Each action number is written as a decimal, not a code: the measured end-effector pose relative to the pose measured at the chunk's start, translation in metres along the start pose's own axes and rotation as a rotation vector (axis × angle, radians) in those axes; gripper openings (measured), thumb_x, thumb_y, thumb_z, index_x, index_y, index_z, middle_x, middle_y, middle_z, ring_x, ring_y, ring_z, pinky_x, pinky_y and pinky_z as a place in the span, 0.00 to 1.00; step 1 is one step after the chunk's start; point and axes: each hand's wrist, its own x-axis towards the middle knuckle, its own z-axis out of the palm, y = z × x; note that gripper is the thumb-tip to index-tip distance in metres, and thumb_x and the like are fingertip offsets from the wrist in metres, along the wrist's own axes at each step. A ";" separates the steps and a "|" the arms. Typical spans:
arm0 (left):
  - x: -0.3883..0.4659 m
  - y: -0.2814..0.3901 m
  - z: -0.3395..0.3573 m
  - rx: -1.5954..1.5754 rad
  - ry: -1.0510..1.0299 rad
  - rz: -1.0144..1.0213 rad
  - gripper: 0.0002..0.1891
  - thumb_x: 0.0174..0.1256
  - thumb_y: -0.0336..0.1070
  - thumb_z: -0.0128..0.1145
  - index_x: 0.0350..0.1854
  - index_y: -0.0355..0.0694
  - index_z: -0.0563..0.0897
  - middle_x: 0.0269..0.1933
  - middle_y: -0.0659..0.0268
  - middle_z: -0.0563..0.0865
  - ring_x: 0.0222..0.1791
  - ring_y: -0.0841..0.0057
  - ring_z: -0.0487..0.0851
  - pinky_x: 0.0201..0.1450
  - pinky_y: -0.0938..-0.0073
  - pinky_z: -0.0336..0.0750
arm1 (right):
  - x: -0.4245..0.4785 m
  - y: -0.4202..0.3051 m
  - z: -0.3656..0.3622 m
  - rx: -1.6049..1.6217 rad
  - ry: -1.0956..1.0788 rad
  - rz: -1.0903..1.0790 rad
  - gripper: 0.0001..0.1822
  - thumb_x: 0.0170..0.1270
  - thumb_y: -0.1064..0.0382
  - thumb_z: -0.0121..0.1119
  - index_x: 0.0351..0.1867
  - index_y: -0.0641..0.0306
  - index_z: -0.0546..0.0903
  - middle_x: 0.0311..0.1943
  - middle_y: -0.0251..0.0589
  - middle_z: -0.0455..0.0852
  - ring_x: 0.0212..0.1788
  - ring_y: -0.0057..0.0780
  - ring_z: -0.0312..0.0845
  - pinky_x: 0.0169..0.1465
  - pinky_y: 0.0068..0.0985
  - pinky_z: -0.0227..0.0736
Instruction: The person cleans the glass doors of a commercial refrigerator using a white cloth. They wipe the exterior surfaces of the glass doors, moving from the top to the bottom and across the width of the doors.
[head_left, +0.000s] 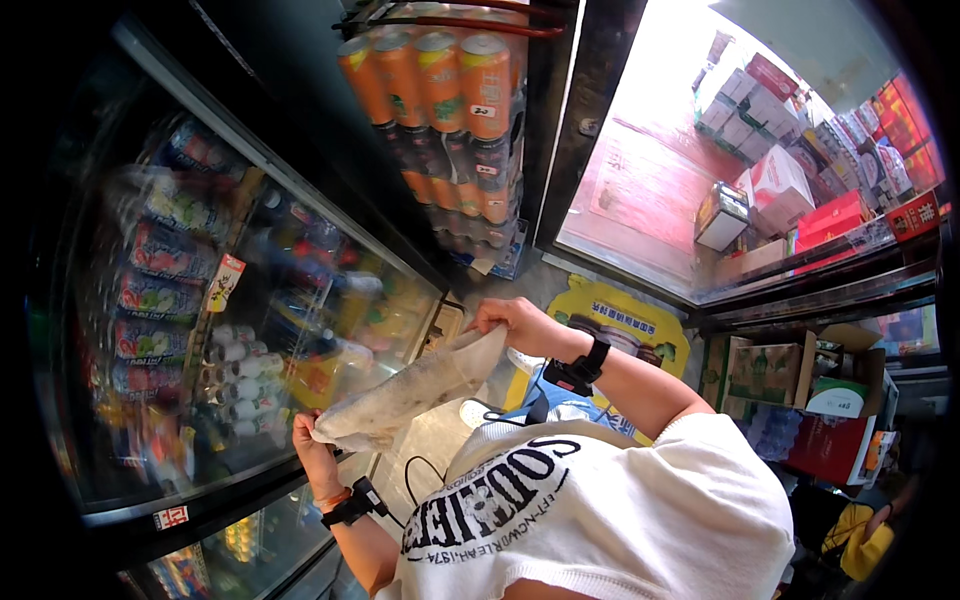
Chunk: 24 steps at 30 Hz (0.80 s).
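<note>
A greyish-white cloth (412, 394) with dark spots hangs stretched between my two hands, in front of a glass-door drinks fridge. My left hand (317, 451) pinches its lower left end, close to the bottom of the glass. The other end is gripped by my right hand (510, 324), higher up near the door's far edge. Behind the glass of the fridge door (390, 356) stand rows of drink packs (165, 300) and small white bottles (247, 379). I wear a dark band with a small device on each wrist.
Stacked orange drink cans (442, 82) stand beyond the fridge. A yellow printed floor mat (637, 322) lies past my feet. Open cardboard boxes (844, 360) are at the right, below a glass pane with cartons behind it. Another person's yellow-clad arm (862, 540) shows at lower right.
</note>
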 end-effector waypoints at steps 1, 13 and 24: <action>0.000 -0.003 -0.002 -0.001 -0.012 -0.036 0.09 0.69 0.23 0.50 0.30 0.43 0.69 0.36 0.72 0.79 0.34 0.83 0.77 0.39 0.82 0.72 | -0.003 -0.001 0.001 -0.006 -0.001 0.072 0.11 0.47 0.81 0.57 0.33 0.66 0.78 0.33 0.45 0.83 0.37 0.41 0.80 0.42 0.29 0.74; 0.012 0.007 0.019 -0.072 -0.083 -0.114 0.09 0.71 0.34 0.53 0.46 0.34 0.78 0.43 0.67 0.84 0.44 0.79 0.81 0.48 0.75 0.75 | 0.008 -0.006 -0.027 0.198 0.049 -0.022 0.18 0.58 0.84 0.51 0.46 0.65 0.84 0.41 0.37 0.85 0.45 0.24 0.80 0.52 0.21 0.72; 0.038 0.010 0.041 0.216 0.165 -0.090 0.11 0.71 0.36 0.46 0.36 0.39 0.81 0.34 0.69 0.82 0.32 0.82 0.77 0.34 0.79 0.70 | 0.034 -0.056 -0.027 -0.256 -0.023 0.062 0.12 0.59 0.77 0.49 0.42 0.70 0.80 0.33 0.40 0.83 0.35 0.21 0.79 0.40 0.22 0.75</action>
